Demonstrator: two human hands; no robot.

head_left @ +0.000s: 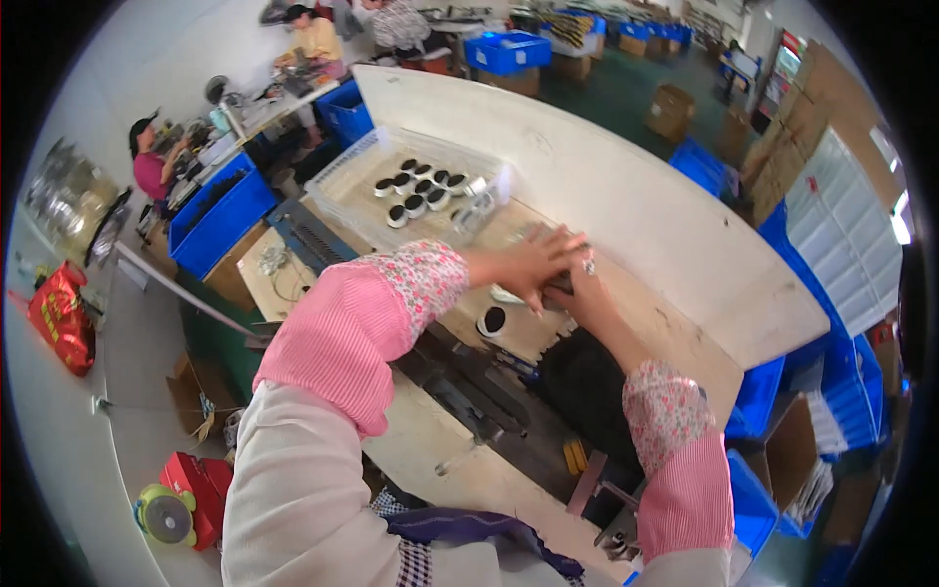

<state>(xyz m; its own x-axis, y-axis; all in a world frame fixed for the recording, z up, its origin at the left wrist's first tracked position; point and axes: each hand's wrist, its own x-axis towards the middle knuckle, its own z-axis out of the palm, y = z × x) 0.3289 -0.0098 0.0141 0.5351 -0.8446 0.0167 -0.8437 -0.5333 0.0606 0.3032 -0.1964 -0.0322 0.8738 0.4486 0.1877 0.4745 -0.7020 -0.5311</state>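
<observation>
My left hand (536, 262) reaches across the wooden worktop with its fingers stretched and apart, lying over my right hand. Beneath it, my right hand (585, 293) has its fingertips mostly covered, so what it may hold is hidden. A pale, shiny object (504, 294) shows partly under the left palm; its kind is unclear. Just on the near side of the hands stands a short white cylinder with a black top (492, 321). A translucent plastic crate (337, 186) beyond my left forearm holds several similar white cylinders with black tops (415, 203), plus some clear pieces (474, 211).
A long white board (606, 166) walls off the worktop's far side. Dark metal machinery (460, 391) and a black cloth-like heap (587, 382) lie nearer me. Blue bins (220, 215) and cardboard boxes (670, 110) stand around. Other people (156, 166) sit at benches on the far left.
</observation>
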